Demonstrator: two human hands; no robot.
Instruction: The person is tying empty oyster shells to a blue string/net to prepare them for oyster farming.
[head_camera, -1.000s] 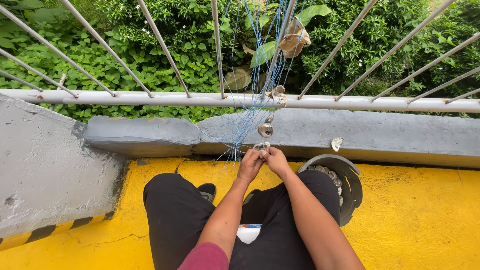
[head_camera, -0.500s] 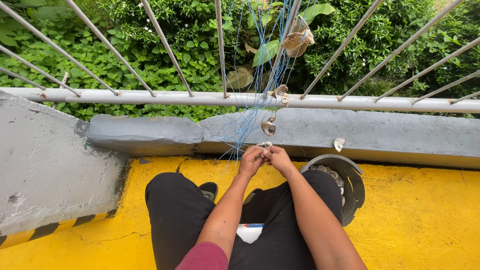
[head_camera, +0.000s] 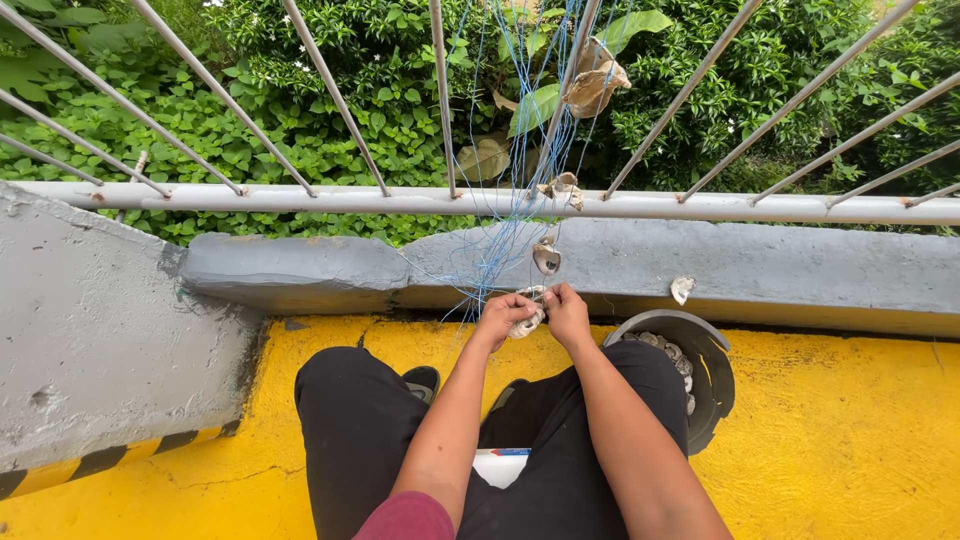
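My left hand (head_camera: 503, 313) and right hand (head_camera: 567, 308) meet just below the concrete ledge (head_camera: 300, 270), fingers pinched narrow around a pale shell (head_camera: 527, 320) tied into the blue strings (head_camera: 505, 230). The strings run up past the metal rail (head_camera: 300, 200); a bucket of shells (head_camera: 690, 370) sits beside my right knee

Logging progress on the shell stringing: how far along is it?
Done: several shells already hang on the blue lines tied to the railing, one just above the hands. In hand: left hand and right hand pinch another shell at the lines. Left: the bucket holds more shells.
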